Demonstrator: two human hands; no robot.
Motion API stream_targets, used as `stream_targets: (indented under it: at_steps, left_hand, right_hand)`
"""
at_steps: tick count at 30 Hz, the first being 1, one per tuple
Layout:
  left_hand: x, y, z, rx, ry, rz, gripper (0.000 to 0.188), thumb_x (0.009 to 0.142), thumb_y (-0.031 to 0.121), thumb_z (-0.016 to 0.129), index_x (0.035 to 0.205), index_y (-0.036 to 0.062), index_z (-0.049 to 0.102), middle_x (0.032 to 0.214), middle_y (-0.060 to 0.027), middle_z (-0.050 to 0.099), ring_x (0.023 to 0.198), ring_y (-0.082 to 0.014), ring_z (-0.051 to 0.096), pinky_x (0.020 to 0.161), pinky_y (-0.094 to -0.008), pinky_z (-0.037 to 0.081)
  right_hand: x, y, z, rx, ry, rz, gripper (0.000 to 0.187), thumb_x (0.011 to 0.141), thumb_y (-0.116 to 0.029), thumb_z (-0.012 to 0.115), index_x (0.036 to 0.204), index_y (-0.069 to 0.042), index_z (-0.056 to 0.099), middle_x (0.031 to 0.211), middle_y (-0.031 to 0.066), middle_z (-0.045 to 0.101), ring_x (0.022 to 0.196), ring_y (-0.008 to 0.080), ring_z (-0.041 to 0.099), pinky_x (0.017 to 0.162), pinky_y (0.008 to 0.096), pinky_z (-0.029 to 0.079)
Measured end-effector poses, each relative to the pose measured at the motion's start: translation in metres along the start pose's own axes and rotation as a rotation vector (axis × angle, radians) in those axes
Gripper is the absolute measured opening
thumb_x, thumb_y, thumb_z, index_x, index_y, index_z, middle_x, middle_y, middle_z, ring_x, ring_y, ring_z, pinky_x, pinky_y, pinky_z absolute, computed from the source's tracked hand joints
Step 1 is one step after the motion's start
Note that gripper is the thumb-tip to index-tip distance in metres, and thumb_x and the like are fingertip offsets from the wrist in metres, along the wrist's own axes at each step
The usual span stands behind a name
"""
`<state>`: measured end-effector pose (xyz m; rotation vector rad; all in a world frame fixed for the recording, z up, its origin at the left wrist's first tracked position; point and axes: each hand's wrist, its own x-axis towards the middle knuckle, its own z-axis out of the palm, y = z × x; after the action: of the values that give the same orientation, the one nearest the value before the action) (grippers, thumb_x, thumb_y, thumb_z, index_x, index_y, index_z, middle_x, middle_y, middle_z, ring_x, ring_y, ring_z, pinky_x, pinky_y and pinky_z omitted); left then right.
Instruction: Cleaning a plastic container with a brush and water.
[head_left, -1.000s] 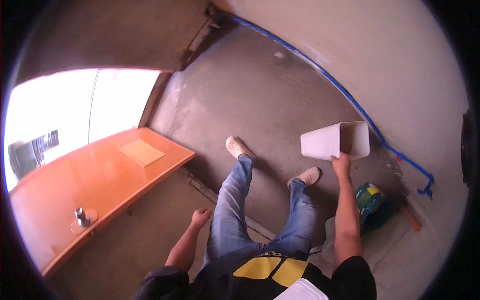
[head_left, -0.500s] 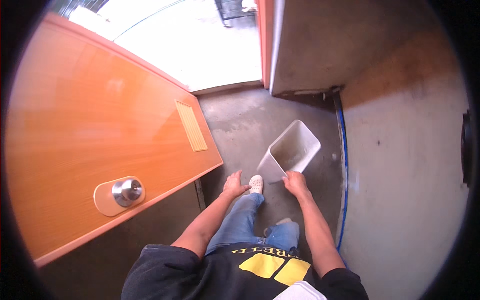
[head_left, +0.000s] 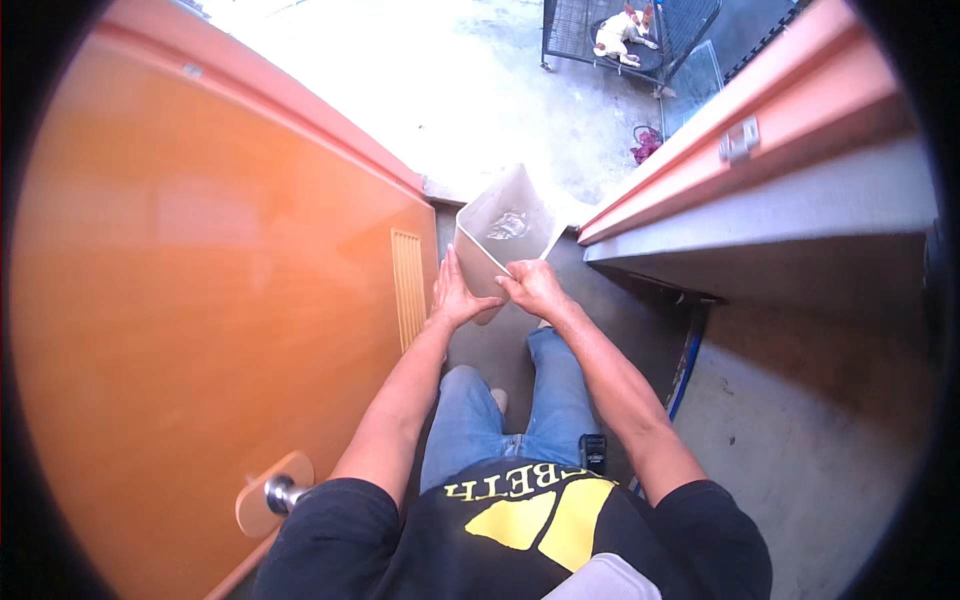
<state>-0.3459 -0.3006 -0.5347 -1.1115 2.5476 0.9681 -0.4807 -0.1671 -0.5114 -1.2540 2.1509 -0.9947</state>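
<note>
A white rectangular plastic bin is tilted in front of me, its mouth facing up and toward me. Something shiny, perhaps water, shows inside, but I cannot make out what it is. My right hand is closed over the bin's near rim, thumb outside. Against the bin's left side, my left hand lies with fingers stretched and thumb apart, seemingly touching the wall without gripping it. The bin's underside is hidden.
An orange door with a silver knob stands swung open at my left. The pink door frame with a metal strike plate rises at right. Beyond the doorway, a white and brown dog lies in a black wire cage.
I have turned and stepped toward the doorway. The bin has come left and forward in my right hand, and my left hand has moved to its side. More of the outside shows.
</note>
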Motion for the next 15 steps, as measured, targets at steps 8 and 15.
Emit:
stream_targets:
  at_steps: [8,15]
  left_hand:
    - [0.119,-0.025,-0.010,-0.204,-0.110,0.044,0.134,0.050,0.054,0.085,0.147,0.0017,0.009,0.147,-0.0222,0.026,0.136,-0.0342,0.028,0.111,-0.0430,0.028]
    - [0.175,-0.059,0.044,-0.510,-0.149,0.148,0.087,0.080,0.049,0.065,0.143,0.0004,0.028,0.139,-0.0250,0.041,0.131,-0.0349,0.038,0.109,-0.0397,0.030]
  right_hand:
    - [0.102,0.032,-0.007,0.181,-0.040,0.204,0.037,0.082,-0.030,0.062,0.067,0.004,0.057,0.064,0.0240,0.055,0.060,0.0369,0.057,0.056,0.0440,0.043]
    - [0.119,0.083,0.019,0.127,-0.017,0.272,0.036,0.081,-0.030,0.064,0.067,0.003,0.059,0.066,0.0238,0.056,0.064,0.0397,0.058,0.058,0.0444,0.044]
